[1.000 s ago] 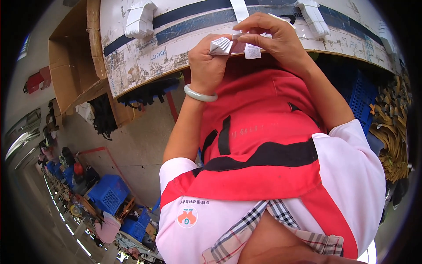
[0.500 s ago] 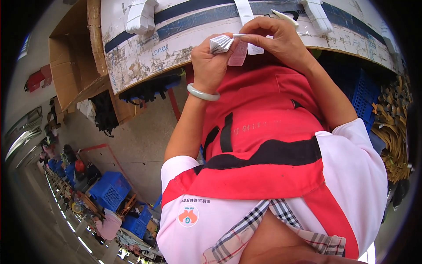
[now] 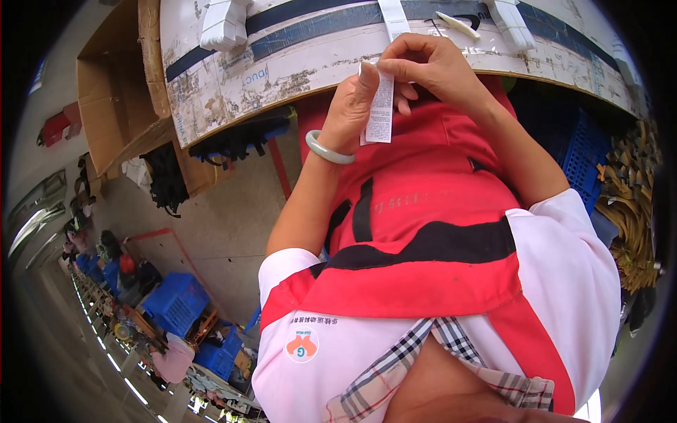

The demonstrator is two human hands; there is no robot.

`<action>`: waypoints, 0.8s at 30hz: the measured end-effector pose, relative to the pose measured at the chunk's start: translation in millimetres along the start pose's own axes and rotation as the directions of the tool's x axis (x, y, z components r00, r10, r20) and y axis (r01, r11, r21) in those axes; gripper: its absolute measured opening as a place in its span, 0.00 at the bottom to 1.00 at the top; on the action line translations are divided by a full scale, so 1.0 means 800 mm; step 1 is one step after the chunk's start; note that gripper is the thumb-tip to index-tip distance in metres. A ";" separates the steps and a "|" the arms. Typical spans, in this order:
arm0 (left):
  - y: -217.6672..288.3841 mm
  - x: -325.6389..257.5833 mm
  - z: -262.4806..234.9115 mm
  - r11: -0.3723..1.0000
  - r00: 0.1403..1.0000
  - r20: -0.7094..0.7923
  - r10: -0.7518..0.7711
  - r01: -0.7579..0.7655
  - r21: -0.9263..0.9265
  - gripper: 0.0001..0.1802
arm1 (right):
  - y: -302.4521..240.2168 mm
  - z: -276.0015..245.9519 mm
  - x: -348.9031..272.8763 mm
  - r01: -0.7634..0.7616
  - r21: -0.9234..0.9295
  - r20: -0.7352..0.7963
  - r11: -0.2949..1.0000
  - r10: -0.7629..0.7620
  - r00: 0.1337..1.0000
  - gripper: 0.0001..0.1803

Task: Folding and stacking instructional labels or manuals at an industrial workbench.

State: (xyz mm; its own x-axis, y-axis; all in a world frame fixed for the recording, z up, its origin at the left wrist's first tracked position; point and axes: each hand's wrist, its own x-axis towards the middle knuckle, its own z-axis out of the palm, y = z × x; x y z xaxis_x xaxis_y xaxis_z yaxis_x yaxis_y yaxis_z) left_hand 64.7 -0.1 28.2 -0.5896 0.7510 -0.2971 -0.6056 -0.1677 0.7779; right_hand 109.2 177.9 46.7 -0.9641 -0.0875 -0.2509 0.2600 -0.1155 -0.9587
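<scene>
My left hand holds narrow white printed labels near the table's front edge. Its thumb points up along them, and their lower ends hang over the red apron. My right hand pinches at the labels' top end with thumb and forefinger; its other fingers are curled behind. On the table just beyond, a white strip lies flat. A bundle of white strips sits to the left, and another white bundle to the right. Near that one lies a slim, white, pointed tool.
The worn white table has dark blue bands. An open cardboard box stands at its left. Black straps hang beneath the edge. On the right are a blue crate and a pile of tan strips.
The fanned white bundle in my left hand has turned, so printed label faces now hang down toward me. My left hand has moved slightly lower; my right hand stays close beside it.
</scene>
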 end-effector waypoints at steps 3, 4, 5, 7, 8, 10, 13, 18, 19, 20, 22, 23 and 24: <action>-0.006 -0.008 -0.010 0.997 1.000 0.023 -0.011 0.009 0.075 0.16 | 0.008 0.002 -0.003 0.096 -0.208 -0.042 0.973 -0.107 0.993 0.07; -0.006 -0.010 -0.012 0.991 1.000 0.014 -0.026 0.024 0.133 0.12 | 0.011 0.002 -0.004 0.197 -0.390 -0.061 0.899 -0.239 0.969 0.07; -0.006 -0.012 -0.013 0.998 0.999 0.018 -0.044 0.043 0.055 0.06 | 0.011 0.003 -0.006 0.195 -0.390 -0.061 0.900 -0.237 0.970 0.07; -0.009 -0.015 -0.016 0.998 0.999 0.017 -0.029 0.028 0.047 0.06 | 0.008 0.006 -0.009 0.261 -0.417 -0.018 0.870 -0.296 0.955 0.09; -0.011 -0.017 -0.017 0.999 1.000 0.016 -0.013 0.012 0.042 0.05 | 0.006 0.007 -0.011 0.262 -0.413 -0.013 0.872 -0.293 0.956 0.09; -0.012 -0.022 -0.014 0.998 1.000 0.001 -0.006 0.006 0.055 0.05 | 0.002 0.008 -0.016 0.317 -0.420 -0.010 0.850 -0.354 0.935 0.09; -0.016 -0.027 -0.013 0.997 1.000 -0.004 0.011 -0.010 0.081 0.05 | 0.001 0.001 -0.024 0.206 -0.326 0.054 0.923 -0.199 0.979 0.05; -0.027 -0.031 -0.019 0.993 0.999 0.022 0.035 -0.037 0.111 0.04 | -0.004 0.001 -0.030 0.199 -0.298 0.152 0.934 -0.159 0.976 0.04; -0.027 -0.032 -0.020 0.992 1.000 0.012 0.027 -0.028 0.125 0.03 | -0.005 0.002 -0.030 0.203 -0.325 0.170 0.924 -0.154 0.973 0.04; -0.028 -0.033 -0.020 0.990 1.000 0.001 0.020 -0.020 0.140 0.03 | -0.004 0.003 -0.030 0.200 -0.324 0.167 0.925 -0.153 0.974 0.04; -0.030 -0.034 -0.021 0.991 1.000 0.005 0.019 -0.020 0.133 0.03 | 0.001 0.005 -0.029 0.225 -0.310 0.186 0.924 -0.173 0.967 0.04; -0.031 -0.034 -0.021 0.992 1.000 0.007 0.022 -0.023 0.127 0.03 | 0.001 0.006 -0.029 0.224 -0.309 0.185 0.924 -0.173 0.967 0.04; -0.031 -0.034 -0.021 0.992 1.000 0.007 0.021 -0.022 0.127 0.03 | 0.001 0.008 -0.030 0.250 -0.307 0.174 0.918 -0.205 0.963 0.04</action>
State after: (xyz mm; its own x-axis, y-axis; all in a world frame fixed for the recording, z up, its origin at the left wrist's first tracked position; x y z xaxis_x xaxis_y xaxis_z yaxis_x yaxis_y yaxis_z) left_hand 86.6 -27.1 7.4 -0.5983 0.7520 -0.2768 -0.5198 -0.1013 0.8482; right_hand 132.5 173.4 52.7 -0.9723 -0.2326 -0.0222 -0.0195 0.1755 -0.9843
